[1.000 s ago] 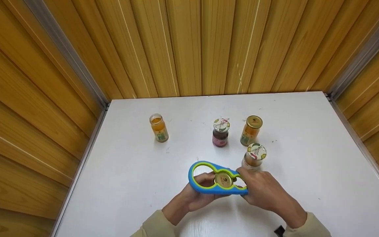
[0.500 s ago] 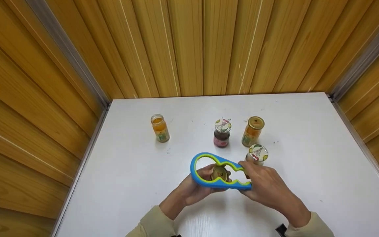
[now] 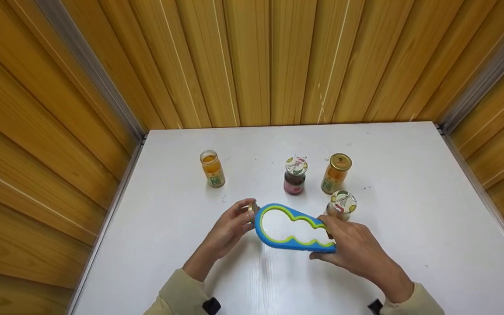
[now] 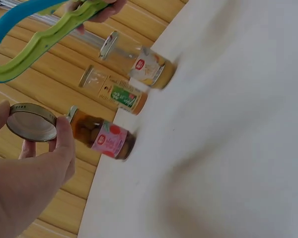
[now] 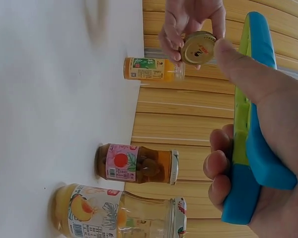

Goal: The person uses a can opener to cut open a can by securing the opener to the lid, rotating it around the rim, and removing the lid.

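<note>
My left hand point(image 3: 226, 229) pinches a gold metal lid point(image 3: 252, 211) by its rim, just left of the opener's rounded end; the lid's hollow underside shows in the left wrist view, where the lid point(image 4: 32, 124) sits between thumb and fingers. Above the table, my right hand point(image 3: 357, 245) grips the narrow end of a blue and green jar opener point(image 3: 293, 246), whose openings hold nothing. In the right wrist view, fingers curl round the opener point(image 5: 258, 144). Behind the left hand stands a lidless jar of orange contents point(image 3: 213, 171).
A dark jar with a pink label point(image 3: 294, 181) stands behind the opener. To its right is a gold-lidded jar point(image 3: 336, 175), with a white-patterned-lid jar point(image 3: 342, 203) close behind my right hand. Wooden panels point(image 3: 252, 65) rise beyond the white table point(image 3: 160, 218).
My left hand has drawn the lid out of the opener's openings, moved left and slightly away, and turned it on edge. The opener first shifted slightly, then stayed nearly still.
</note>
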Demonstrator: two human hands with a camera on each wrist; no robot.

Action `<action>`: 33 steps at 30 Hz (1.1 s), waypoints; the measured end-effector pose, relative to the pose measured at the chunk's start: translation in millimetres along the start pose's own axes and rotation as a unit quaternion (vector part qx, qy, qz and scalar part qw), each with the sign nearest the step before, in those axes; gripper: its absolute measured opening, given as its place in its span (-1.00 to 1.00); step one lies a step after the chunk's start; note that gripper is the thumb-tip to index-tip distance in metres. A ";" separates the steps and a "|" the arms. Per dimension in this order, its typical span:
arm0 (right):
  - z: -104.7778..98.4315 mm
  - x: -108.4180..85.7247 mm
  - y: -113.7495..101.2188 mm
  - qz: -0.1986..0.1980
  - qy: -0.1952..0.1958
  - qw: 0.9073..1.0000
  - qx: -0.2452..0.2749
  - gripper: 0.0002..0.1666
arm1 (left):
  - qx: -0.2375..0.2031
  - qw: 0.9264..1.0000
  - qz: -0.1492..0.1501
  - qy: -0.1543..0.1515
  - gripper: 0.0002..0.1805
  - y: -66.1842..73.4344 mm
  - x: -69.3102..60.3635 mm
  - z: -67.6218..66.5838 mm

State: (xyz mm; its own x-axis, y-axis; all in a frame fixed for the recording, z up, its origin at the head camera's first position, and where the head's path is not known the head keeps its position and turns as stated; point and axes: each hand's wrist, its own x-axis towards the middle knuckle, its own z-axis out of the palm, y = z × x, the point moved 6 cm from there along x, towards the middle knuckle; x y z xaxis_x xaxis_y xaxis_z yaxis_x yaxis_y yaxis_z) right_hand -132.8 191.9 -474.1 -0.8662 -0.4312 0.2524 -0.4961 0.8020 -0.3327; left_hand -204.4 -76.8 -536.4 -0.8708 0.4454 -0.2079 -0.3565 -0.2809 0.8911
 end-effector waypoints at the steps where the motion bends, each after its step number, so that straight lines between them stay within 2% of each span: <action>1: 0.5 -0.2 0.8 0.004 -0.003 1.000 0.003 -0.03 | 0.020 1.000 0.009 0.006 -0.39 6.2 -0.8 -5.4; 4: 2.4 -0.8 3.0 0.016 -0.009 1.000 0.005 -0.03 | 0.066 0.997 0.034 0.026 -0.38 24.8 -3.2 -21.4; 7: 4.1 -1.0 3.8 0.017 -0.005 1.000 0.004 -0.03 | 0.118 0.990 0.049 0.059 -0.38 44.2 -6.9 -38.6; 9: 4.8 -1.1 3.9 0.013 0.001 1.000 0.002 -0.02 | 0.158 0.983 0.054 0.081 -0.37 57.3 -9.9 -49.9; 12: 5.9 -1.7 4.1 0.006 0.006 1.000 0.001 -0.01 | 0.220 0.967 0.055 0.116 -0.36 76.7 -14.0 -64.6; 15: 7.8 -2.8 6.6 0.014 -0.005 1.000 0.002 -0.01 | 0.289 0.943 0.060 0.156 -0.36 94.9 -16.7 -76.3; 17: 9.3 -3.5 8.6 0.022 -0.015 1.000 0.002 -0.02 | 0.341 0.919 0.058 0.189 -0.37 105.6 -17.3 -82.0; 19: 10.8 -4.3 10.7 0.032 -0.026 0.999 0.003 -0.01 | 0.391 0.891 0.059 0.223 -0.36 115.0 -16.9 -85.6; 22: 12.9 -5.8 13.0 0.046 -0.041 0.998 0.006 0.02 | 0.443 0.858 0.062 0.254 -0.37 123.4 -13.3 -86.2; 23: 13.5 -6.7 13.7 0.051 -0.046 0.998 0.007 0.03 | 0.457 0.850 0.059 0.256 -0.36 124.0 -11.3 -85.5; 26: 14.0 -8.7 15.9 0.064 -0.056 0.996 0.003 0.05 | 0.493 0.833 0.040 0.249 -0.35 119.8 -3.9 -85.6; 29: 14.3 -9.9 16.9 0.070 -0.062 0.996 0.001 0.10 | 0.523 0.817 0.014 0.242 -0.33 111.3 4.0 -89.7; 33: 14.9 -10.8 17.8 0.076 -0.066 0.995 0.003 0.16 | 0.549 0.799 0.006 0.245 -0.32 100.4 16.0 -95.0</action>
State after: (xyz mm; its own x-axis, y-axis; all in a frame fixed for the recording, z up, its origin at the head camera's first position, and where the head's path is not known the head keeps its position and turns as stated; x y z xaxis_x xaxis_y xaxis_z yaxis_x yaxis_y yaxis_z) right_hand -133.1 204.7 -496.3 -0.9312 -0.3562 0.0775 -0.3591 0.8598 -0.3630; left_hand -286.3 -178.6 -488.6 -0.9958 -0.0139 -0.0901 -0.0697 0.7527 0.6547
